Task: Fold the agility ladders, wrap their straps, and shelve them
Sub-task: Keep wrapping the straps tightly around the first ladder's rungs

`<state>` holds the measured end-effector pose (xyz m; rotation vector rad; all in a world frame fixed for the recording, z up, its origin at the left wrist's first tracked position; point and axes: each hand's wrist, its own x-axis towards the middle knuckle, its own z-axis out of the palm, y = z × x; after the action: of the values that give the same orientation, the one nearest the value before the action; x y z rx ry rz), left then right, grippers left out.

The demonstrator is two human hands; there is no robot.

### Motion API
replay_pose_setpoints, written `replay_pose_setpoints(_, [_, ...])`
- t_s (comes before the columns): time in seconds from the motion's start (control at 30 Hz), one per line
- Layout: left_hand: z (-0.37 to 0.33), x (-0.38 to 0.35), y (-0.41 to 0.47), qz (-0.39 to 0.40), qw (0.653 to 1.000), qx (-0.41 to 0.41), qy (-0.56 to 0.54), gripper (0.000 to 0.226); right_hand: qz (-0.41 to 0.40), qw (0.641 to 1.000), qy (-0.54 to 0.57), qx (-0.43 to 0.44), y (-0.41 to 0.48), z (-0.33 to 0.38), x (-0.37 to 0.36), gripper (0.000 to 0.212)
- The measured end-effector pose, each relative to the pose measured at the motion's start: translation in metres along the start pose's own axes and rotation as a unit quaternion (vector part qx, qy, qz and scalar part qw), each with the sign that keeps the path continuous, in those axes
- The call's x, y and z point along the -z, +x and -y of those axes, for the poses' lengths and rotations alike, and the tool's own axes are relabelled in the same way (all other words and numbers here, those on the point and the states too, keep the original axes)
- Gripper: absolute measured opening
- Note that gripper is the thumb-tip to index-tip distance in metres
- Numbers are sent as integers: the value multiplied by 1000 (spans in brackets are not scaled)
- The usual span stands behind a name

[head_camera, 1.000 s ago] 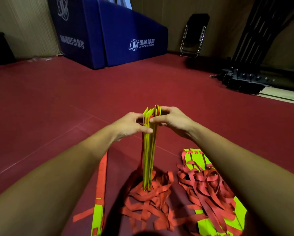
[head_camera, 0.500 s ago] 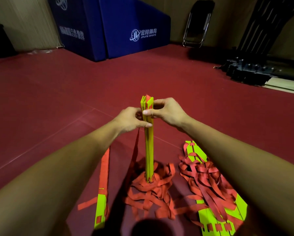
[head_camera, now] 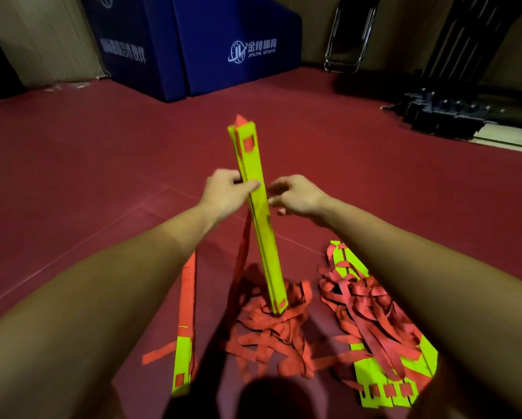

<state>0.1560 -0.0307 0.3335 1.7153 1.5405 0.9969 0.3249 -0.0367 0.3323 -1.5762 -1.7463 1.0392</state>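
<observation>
A stack of yellow ladder rungs [head_camera: 255,207] stands nearly upright on the red floor, leaning a little to the left, its foot in a heap of red straps [head_camera: 268,331]. My left hand [head_camera: 226,195] grips the stack near its middle, thumb across the front face. Just to the right of the stack, my right hand [head_camera: 296,196] hovers with loosely curled fingers; I see nothing in it. A red strap [head_camera: 242,255] hangs from the stack down to the heap.
A second folded ladder [head_camera: 386,352] with tangled red straps lies at the right. A single yellow rung with strap [head_camera: 183,352] lies at the left. Blue padded mats [head_camera: 199,40], a folded chair [head_camera: 348,34] and a dark equipment rack [head_camera: 453,95] stand at the back.
Both hands slid down from the top of the stack to its middle. The stack turned its flat face toward me. My right hand let go of it.
</observation>
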Motion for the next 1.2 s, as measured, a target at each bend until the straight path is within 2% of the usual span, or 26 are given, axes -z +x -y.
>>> replay_pose_setpoints(0.07, [-5,7,9,-58,990,15,-127,28,40,995,-86,-30,-1,-12,-1,22])
replay_pose_setpoints(0.13, [-10,12,15,-85,968,20,-234,23,55,993,-99,-35,-6,-18,0,10])
replay_pose_setpoints(0.23, [-8,19,23,-113,941,36,-316,18,46,997,-58,-17,-8,-22,7,10])
replay_pose_setpoints(0.33, [-7,23,24,-85,924,59,-369,17,15,998,-56,5,-3,-23,9,10])
replay_pose_setpoints(0.4, [-9,16,19,-17,939,74,-334,16,-18,999,-43,19,1,-20,6,4])
replay_pose_setpoints(0.5, [-11,-5,1,97,953,113,-264,9,-78,995,-44,51,7,-12,3,13])
replay_pose_setpoints(0.63, [-9,-12,-1,57,953,127,-271,17,-76,993,-44,77,7,-3,2,8])
replay_pose_setpoints(0.8, [-8,-8,8,1,946,155,-286,17,29,993,-90,64,1,1,6,53])
replay_pose_setpoints(0.83, [-10,-6,7,13,943,160,-291,14,26,992,-106,58,0,1,6,54])
replay_pose_setpoints(0.9, [-10,-3,4,68,944,172,-274,24,-1,984,-166,58,-5,3,5,53])
replay_pose_setpoints(1.0, [-11,-9,-7,142,956,183,-179,22,-56,971,-222,65,-6,7,-3,48])
replay_pose_setpoints(1.1, [-13,-17,-10,103,959,177,-196,19,-82,967,-238,43,-7,8,-13,52])
replay_pose_setpoints(1.2, [-11,-15,-10,97,962,176,-186,16,-53,966,-249,35,-13,12,-20,63])
